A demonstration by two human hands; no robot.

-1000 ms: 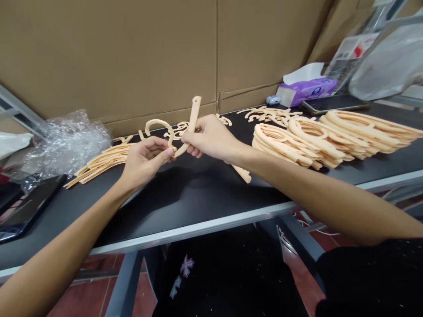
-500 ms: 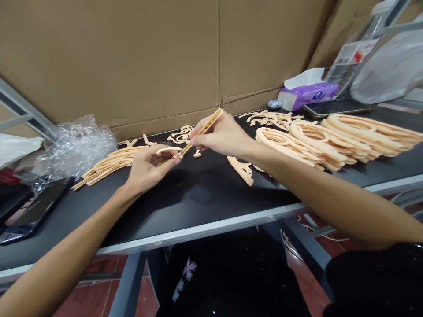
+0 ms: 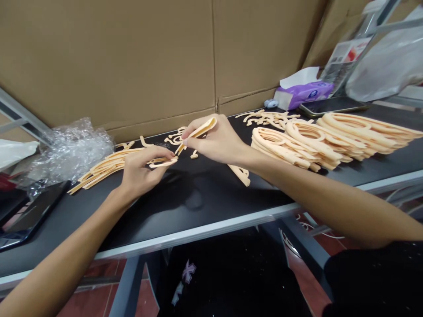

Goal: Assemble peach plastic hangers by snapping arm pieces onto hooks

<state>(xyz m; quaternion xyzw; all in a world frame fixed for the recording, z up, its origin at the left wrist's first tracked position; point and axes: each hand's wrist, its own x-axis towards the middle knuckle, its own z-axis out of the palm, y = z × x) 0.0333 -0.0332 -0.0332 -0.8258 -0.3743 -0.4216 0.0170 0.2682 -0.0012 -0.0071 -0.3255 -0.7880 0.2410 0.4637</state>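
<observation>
My left hand (image 3: 140, 169) is closed on a thin curved peach-coloured piece (image 3: 162, 164), held low over the black table (image 3: 185, 198). My right hand (image 3: 216, 140) pinches a straight peach-coloured strip (image 3: 198, 132) whose lower end meets the curved piece between my two hands. A pile of long thin strips (image 3: 105, 165) lies just left of my left hand. Small curly offcuts (image 3: 176, 136) lie behind my hands. A curved part (image 3: 240, 173) lies under my right wrist.
Stacks of peach ring-shaped parts (image 3: 330, 136) fill the table's right side, with more offcuts (image 3: 267, 116) behind. Crumpled clear plastic (image 3: 69, 147) and a dark tray (image 3: 29, 211) sit at the left. A tissue pack (image 3: 302, 90) and phone (image 3: 333, 105) lie at the back right. A cardboard wall (image 3: 132, 61) backs the table.
The strip in my right hand has tipped from upright to nearly flat. The curved piece in my left hand has come down from upright to lie low over the table.
</observation>
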